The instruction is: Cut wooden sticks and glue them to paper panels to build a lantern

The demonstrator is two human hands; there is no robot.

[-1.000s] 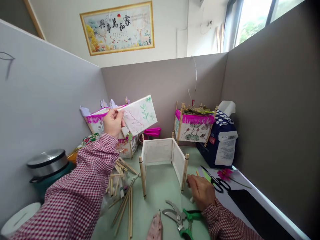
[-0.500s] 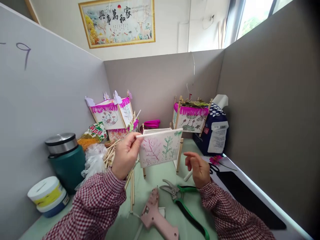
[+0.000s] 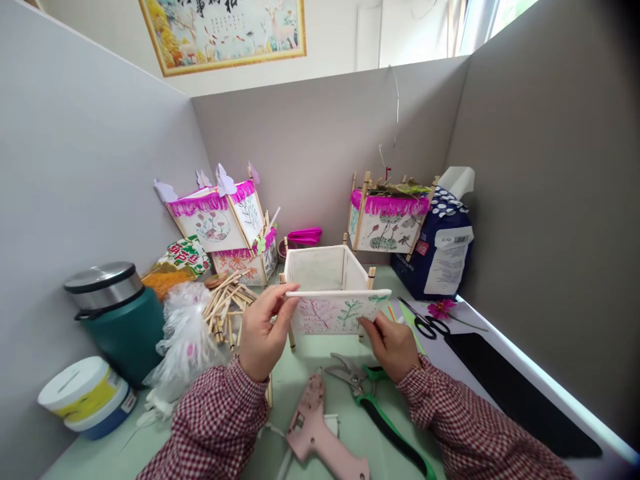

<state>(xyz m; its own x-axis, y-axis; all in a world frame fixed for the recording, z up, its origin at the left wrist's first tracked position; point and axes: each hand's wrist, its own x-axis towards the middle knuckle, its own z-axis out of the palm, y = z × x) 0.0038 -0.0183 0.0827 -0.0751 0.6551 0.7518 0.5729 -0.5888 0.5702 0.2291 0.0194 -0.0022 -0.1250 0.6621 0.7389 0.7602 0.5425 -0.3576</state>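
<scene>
A white panel (image 3: 333, 315) with pink and green plant drawings is held upright between my hands. My left hand (image 3: 266, 328) pinches its upper left corner. Fingers of my right hand (image 3: 393, 340) grip its lower right edge. Just behind the panel stands a white box frame (image 3: 317, 267) with stick posts at its corners and an open top; whether the panel touches it is unclear. Below my hands a pink glue gun (image 3: 320, 433) lies on the green table (image 3: 240, 417), with green-handled pruning shears (image 3: 373, 407) to its right.
Finished lanterns (image 3: 213, 223) stand at the back left, another (image 3: 387, 230) at the back right beside a blue bag (image 3: 435, 260). At left are a green flask (image 3: 120, 327), a plastic bag (image 3: 187, 340) and sticks (image 3: 227, 303). Scissors (image 3: 425, 323) lie at right.
My right hand has moved left and taken hold of the panel, which now tilts so that more of the box frame shows behind it. The view has shifted downward.
</scene>
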